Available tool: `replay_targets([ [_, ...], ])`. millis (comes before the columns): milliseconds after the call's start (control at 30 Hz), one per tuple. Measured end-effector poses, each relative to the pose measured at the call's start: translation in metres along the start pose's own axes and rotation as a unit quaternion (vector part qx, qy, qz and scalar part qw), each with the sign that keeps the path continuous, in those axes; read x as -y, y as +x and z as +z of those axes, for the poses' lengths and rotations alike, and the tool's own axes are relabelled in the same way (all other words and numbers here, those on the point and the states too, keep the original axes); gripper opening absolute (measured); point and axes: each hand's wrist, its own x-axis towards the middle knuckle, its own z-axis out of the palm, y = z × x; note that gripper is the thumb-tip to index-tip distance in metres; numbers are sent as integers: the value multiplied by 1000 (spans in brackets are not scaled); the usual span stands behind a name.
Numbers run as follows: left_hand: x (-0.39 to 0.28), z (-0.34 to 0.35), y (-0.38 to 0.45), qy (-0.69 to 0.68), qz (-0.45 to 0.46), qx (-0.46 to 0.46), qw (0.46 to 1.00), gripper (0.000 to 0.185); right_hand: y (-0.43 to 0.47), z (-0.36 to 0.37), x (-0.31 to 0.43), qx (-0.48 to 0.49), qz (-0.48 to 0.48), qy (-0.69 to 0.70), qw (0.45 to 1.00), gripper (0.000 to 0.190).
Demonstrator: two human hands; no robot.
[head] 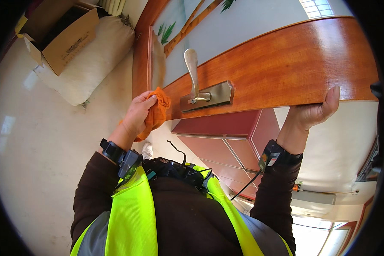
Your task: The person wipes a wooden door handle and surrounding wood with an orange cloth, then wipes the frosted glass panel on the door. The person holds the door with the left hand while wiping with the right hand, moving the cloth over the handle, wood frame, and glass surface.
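Observation:
My left hand (140, 110) clasps a crumpled orange cloth (156, 116) at the wooden door (275, 70), just left of its metal lever handle (192, 70). Behind that lever a metal backplate (219, 94) is fixed to the glossy reddish-brown wood. Farther right, my right hand (312, 113) grips the door's edge, thumb up against the front face and fingers hidden behind it. A frosted glass panel (243, 35) painted with brown trunks and green leaves fills the door's middle.
An open cardboard box (68, 48) rests on a stuffed pale sack (105, 54) at upper left, on the light floor (35, 144). Behind the door stands a dark red cabinet (211, 147). A black cable (246, 185) runs from the device on my right wrist.

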Motion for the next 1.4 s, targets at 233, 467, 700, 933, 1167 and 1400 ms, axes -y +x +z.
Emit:
replay_targets([
  [233,13,30,-18,55,30,29,998,11,8,-18,-15,-4,-28,-44,999,49],
  [467,31,55,-22,330,157,64,929,10,14,-34,-39,-8,-39,-46,998,54],
  [700,26,76,-29,458,368,12,809,15,-2,-17,-31,0,-20,37,999,27],
  [933,13,94,-32,259,423,-17,868,16,-16,30,-14,54,-36,16,998,23],
  [1167,8,73,-62,251,415,-87,870,12,-31,76,14,92,-46,102,990,35],
  [1400,7,42,-76,174,290,-138,931,16,-42,91,28,108,-49,114,986,47],
])
